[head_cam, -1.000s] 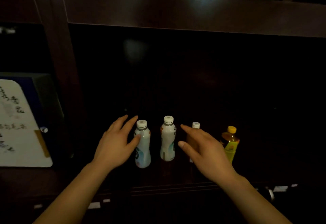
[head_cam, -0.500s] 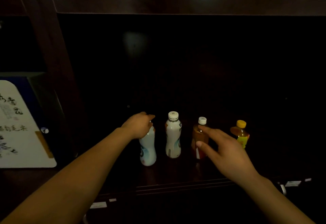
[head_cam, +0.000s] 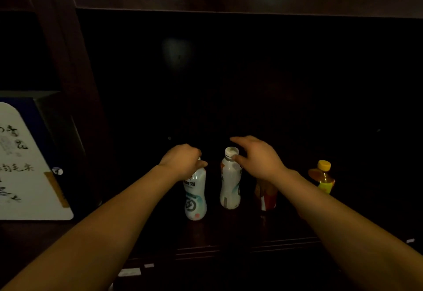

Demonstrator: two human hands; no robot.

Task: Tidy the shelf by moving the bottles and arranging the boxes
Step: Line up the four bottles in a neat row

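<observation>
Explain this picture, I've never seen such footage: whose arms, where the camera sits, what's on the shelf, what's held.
No machine: these are a person's bare arms, filmed by a camera worn on their head, looking forward and down. Four bottles stand upright on the dark shelf: a left white bottle, a middle white bottle, a brown bottle and a yellow-capped bottle. The left hand grips the left white bottle's top. The right hand is spread open over the brown bottle, hiding its cap, and seems to hold nothing. A box with a white label stands far left.
</observation>
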